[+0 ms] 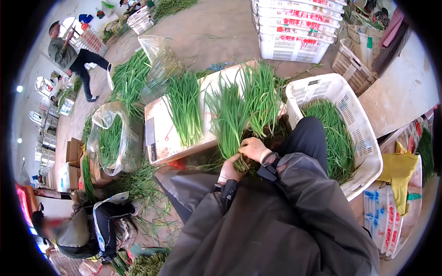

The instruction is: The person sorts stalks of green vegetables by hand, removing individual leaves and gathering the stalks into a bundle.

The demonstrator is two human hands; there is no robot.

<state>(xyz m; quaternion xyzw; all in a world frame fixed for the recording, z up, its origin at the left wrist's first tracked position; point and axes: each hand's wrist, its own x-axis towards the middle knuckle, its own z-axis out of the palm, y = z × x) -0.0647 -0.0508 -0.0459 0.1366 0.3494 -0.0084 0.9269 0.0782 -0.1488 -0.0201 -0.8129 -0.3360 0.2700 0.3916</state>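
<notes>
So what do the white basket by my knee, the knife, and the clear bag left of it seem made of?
White basket: likely rigid moulded plastic, slightly glossy, with slotted walls. Knife: probably metal blade, flat and grey; its dark handle could be wood or plastic. Clear bag: thin plastic film, see-through, shiny and creased.

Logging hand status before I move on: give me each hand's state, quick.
Left hand: closed around the base of a bunch of green stalks.
Right hand: at the same bunch's lower stems, fingers curled; full grip cannot be told.
</notes>
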